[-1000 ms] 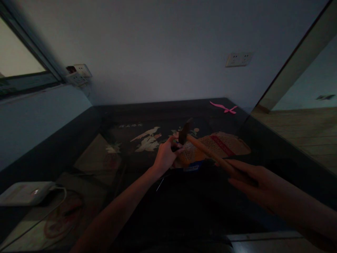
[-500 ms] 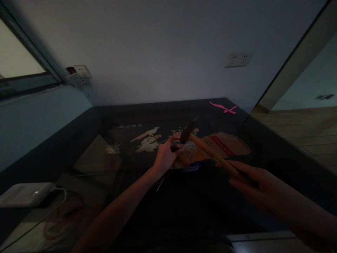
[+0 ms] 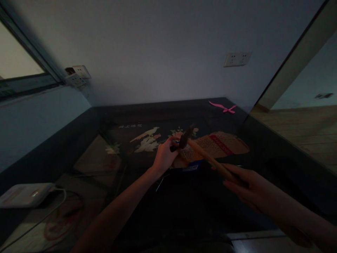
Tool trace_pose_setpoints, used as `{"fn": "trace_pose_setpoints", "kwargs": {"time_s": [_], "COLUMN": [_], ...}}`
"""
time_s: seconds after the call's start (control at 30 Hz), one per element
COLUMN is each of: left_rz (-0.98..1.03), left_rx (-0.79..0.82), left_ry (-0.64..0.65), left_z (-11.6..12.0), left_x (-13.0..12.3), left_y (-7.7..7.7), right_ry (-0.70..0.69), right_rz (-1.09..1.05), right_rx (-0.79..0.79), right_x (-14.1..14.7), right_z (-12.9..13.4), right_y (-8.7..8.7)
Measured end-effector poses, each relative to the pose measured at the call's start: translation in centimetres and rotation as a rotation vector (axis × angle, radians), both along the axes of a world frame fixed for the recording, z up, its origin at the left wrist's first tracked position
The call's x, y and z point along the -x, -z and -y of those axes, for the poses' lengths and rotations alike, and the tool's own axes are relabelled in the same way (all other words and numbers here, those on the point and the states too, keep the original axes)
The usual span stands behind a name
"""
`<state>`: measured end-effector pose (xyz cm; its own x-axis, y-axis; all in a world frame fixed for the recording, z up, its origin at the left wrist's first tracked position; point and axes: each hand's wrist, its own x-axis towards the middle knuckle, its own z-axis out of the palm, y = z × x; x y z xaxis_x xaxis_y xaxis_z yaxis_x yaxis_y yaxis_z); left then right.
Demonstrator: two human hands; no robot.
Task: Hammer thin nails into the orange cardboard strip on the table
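My right hand (image 3: 240, 181) is wrapped round the wooden handle of a hammer (image 3: 205, 154). The hammer's dark head (image 3: 186, 136) is just over the fingertips of my left hand (image 3: 165, 154). Those fingers are bent in a pinch at the left end of a tan, speckled, insole-shaped piece (image 3: 202, 144) with a red band across it. Whatever they pinch is too dark and small to make out. A blue item with pale print (image 3: 192, 166) lies at the near edge of the speckled piece. Below my left wrist lies a thin shiny rod (image 3: 159, 184).
The dark, glossy table (image 3: 158, 112) has a bird-and-flower picture (image 3: 147, 140) on it. A pink ribbon-like strip (image 3: 226, 108) lies at the back right. At the left, a white power bank (image 3: 26, 195) has a cable attached. The wall (image 3: 158, 52) rises behind.
The hammer has come down slightly and to the left, its head nearer my left fingertips. My right hand has shifted left with it; my left hand has hardly moved.
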<state>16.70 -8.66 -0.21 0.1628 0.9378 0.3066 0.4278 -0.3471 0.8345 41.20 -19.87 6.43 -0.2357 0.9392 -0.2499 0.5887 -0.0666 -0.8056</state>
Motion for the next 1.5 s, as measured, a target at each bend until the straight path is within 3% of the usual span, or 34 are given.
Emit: {"fn": "trace_pose_setpoints", "kwargs": {"time_s": [0.23,0.6,0.9,1.1,1.23,1.4,1.5], "left_rz": [0.028,0.020,0.009,0.020,-0.024,-0.137,-0.167], "left_rx": [-0.002,-0.020,-0.011,-0.021,-0.045,-0.154,-0.265], "left_ry": [0.015,0.006,0.022,0.065,0.139,0.193,0.158], "left_z": [0.1,0.1,0.1,-0.1,-0.1,0.1,0.5], "left_x": [-0.1,-0.1,-0.1,0.0,0.3,0.5,1.5], "left_y": [-0.2,-0.2,0.1,0.0,-0.5,-1.9,-3.4], "right_ry": [0.010,-0.007,0.020,0.100,0.247,0.421,0.436], "right_rz": [-0.014,-0.002,-0.053,-0.139,-0.204,-0.280,-0.279], "right_rx": [-0.006,-0.064,-0.015,0.058,0.065,0.035,0.011], "right_x": [-0.5,-0.2,-0.2,-1.6,-1.5,-1.2,-1.7], "right_z": [0.2,-0.1,0.2,1.4,2.6,3.8,3.9], "right_y": [0.7,-0.4,1.1,2.0,2.7,3.4,3.8]}}
